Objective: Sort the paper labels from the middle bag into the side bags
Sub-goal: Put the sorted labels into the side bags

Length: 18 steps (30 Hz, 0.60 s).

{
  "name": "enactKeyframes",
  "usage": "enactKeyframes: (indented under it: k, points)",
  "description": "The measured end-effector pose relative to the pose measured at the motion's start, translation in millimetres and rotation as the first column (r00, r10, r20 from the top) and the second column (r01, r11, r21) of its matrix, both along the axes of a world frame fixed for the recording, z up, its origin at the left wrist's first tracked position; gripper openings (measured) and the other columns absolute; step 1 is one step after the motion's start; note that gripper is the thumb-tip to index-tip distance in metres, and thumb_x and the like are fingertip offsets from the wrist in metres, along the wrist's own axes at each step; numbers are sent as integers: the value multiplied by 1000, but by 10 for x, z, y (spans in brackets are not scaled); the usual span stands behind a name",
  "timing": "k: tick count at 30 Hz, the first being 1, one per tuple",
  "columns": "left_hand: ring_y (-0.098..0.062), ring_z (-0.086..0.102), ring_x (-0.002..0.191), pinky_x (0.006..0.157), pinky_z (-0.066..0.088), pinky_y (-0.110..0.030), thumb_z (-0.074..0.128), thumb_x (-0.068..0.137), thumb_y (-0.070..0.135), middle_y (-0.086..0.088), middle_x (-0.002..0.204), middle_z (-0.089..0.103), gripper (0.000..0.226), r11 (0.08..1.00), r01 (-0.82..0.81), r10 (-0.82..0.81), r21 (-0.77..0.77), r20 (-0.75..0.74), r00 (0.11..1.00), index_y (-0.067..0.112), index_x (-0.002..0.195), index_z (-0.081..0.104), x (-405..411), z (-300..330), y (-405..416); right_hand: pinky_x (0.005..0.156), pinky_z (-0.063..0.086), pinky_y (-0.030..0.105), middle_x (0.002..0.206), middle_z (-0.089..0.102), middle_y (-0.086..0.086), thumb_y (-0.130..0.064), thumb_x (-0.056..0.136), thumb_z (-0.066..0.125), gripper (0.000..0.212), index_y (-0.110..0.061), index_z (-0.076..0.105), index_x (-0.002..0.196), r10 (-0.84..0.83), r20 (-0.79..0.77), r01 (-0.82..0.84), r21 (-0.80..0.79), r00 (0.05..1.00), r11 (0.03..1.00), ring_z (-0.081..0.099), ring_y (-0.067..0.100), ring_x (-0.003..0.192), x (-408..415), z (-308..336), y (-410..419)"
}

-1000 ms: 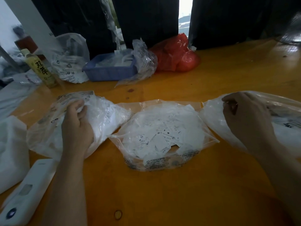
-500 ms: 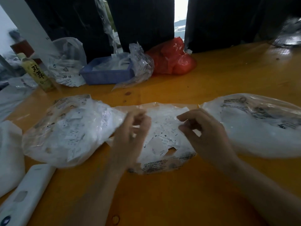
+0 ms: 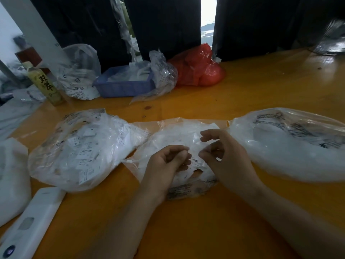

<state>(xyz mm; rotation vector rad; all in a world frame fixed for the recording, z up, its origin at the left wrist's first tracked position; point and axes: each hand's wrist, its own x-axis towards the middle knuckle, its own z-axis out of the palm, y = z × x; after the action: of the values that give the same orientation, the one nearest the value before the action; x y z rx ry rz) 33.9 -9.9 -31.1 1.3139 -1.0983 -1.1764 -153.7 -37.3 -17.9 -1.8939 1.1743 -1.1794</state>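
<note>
Nearest to me, at the bench's (image 3: 186, 230) front edge, two bare forearms reach in toward the middle bag (image 3: 179, 139). Over its open heap of paper labels (image 3: 194, 165) the left hand (image 3: 166, 163) curls its fingers with fingertips pressed together; whether a label sits between them I cannot tell. Just beside it, the right hand (image 3: 224, 156) hovers with fingers loosely bent and parted, seemingly holding nothing. To pick well, I'd say each hand should tease out a single label, read its print, then carry it sideways. Either side, the left bag (image 3: 80, 146) and the right bag (image 3: 291, 146) lie with mouths toward the middle, both already bulging. Farther back stand a blue basket (image 3: 123, 86) and a red bag (image 3: 199, 71).
</note>
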Motion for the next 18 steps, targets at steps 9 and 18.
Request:
enactKeyframes:
  k: [9,18]
  points:
    - [-18,78,96,84,62,-27,82,89,39,-4,105,81,24,1000,-3,4,20,-44,999,29,111,79,-35,-17,-13,82,60,25,118,60,-18,-6,88,76,63,-32,48,138,126,-49,-123,52,991,991,69,4,91,16,-10,18]
    - [-19,77,90,77,60,-25,95,76,35,-10,100,81,14,999,-45,44,1,-229,972,31,82,83,-40,33,12,68,56,17,86,73,-13,-27,93,72,19,-34,63,108,63,109,-86,226,992,970,71,6,72,-43,-26,-82]
